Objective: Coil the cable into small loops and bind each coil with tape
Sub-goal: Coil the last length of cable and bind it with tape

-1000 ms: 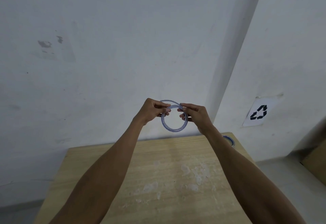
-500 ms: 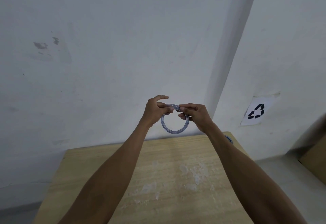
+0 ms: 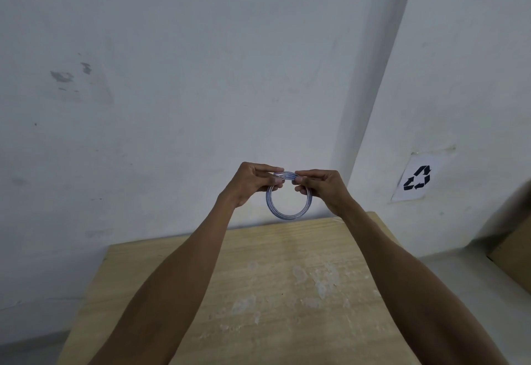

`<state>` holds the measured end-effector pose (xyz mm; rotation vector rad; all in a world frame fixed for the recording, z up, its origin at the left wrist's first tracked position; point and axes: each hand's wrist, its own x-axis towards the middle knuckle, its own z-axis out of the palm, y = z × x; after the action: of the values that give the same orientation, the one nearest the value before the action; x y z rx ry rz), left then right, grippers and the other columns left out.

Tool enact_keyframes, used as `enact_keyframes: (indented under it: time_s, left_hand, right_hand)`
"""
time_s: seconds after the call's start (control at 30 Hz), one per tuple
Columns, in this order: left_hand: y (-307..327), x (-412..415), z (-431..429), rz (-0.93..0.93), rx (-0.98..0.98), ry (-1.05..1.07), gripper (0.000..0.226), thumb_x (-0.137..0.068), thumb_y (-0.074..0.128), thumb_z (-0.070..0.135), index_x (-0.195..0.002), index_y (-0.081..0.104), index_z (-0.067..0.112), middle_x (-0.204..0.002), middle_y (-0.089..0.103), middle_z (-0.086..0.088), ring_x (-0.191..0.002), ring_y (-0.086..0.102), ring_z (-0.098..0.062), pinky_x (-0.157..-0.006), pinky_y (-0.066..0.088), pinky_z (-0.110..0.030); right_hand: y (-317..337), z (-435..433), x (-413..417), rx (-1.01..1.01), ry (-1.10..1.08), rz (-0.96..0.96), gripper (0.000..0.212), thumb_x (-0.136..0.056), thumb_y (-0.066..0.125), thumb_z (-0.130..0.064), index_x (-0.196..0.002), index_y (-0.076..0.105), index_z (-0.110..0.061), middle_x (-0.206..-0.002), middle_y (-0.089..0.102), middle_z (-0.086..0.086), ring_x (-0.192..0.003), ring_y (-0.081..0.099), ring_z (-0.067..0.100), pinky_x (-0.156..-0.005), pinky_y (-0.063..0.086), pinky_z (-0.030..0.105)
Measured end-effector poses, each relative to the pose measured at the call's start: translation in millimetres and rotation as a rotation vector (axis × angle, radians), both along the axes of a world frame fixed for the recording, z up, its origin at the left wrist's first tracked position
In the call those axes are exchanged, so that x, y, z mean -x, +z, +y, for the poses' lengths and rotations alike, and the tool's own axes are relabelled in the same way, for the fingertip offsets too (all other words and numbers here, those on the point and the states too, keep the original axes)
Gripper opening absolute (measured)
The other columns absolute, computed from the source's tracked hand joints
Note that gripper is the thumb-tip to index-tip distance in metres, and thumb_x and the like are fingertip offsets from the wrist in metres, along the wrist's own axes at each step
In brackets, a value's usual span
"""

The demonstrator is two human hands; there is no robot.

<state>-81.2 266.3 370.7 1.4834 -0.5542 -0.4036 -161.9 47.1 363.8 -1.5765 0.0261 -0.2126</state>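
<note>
A thin bluish-grey cable (image 3: 288, 215) is wound into a small round coil of several loops and hangs in the air above the far edge of the table. My left hand (image 3: 253, 185) pinches the coil at its upper left. My right hand (image 3: 321, 187) pinches it at its upper right. The fingertips of both hands nearly meet at the top of the coil. The tape roll is hidden behind my right forearm.
A light wooden table (image 3: 273, 292) with pale smears lies under my arms, pushed against a white wall. A recycling sign (image 3: 416, 182) hangs on the right wall. A brown box (image 3: 514, 252) stands on the floor at the right edge.
The loose cable end that arched above the coil has been tucked into the loops. My left fingers, lifted half a second ago, are back down on the coil.
</note>
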Motion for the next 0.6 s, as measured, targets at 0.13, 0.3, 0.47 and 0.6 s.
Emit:
enact_keyframes:
  time_s: [0.13,0.3,0.47,0.6]
  left_hand:
    - [-1,3,-3,-0.039,0.017,0.050,0.028,-0.088,0.074,-0.005,-0.116,0.074,-0.003,-0.101,0.076,-0.027,-0.088,0.075,-0.030,-0.086,0.062,-0.035]
    - [-2,4,-8,-0.111,-0.009,0.103,0.028,-0.092,0.071,-0.004,-0.118,0.074,0.005,-0.097,0.079,-0.019,-0.084,0.078,-0.030,-0.081,0.064,-0.038]
    - [-1,3,-5,-0.136,0.010,0.110,0.033,-0.089,0.073,-0.006,-0.121,0.072,0.001,-0.096,0.078,-0.021,-0.090,0.078,-0.034,-0.088,0.063,-0.042]
    - [1,5,-7,-0.089,0.076,0.100,0.039,-0.088,0.076,-0.004,-0.126,0.069,0.002,-0.102,0.078,-0.021,-0.095,0.077,-0.034,-0.094,0.060,-0.043]
  right_hand:
    - [5,1,0,-0.014,0.036,0.057,0.022,-0.095,0.069,-0.011,-0.114,0.074,0.000,-0.102,0.076,0.023,-0.083,0.074,0.027,-0.075,0.058,0.028]
    - [7,3,-3,-0.001,-0.003,0.040,0.018,-0.095,0.069,-0.010,-0.110,0.075,-0.003,-0.098,0.077,0.021,-0.078,0.073,0.026,-0.072,0.056,0.027]
    - [12,-3,-2,0.025,0.067,0.087,0.022,-0.089,0.074,-0.002,-0.110,0.073,0.004,-0.098,0.076,0.026,-0.085,0.075,0.035,-0.081,0.061,0.036]
    - [16,-2,-7,0.022,-0.011,0.019,0.019,-0.087,0.074,0.002,-0.106,0.075,0.003,-0.094,0.076,0.024,-0.081,0.076,0.032,-0.081,0.061,0.035]
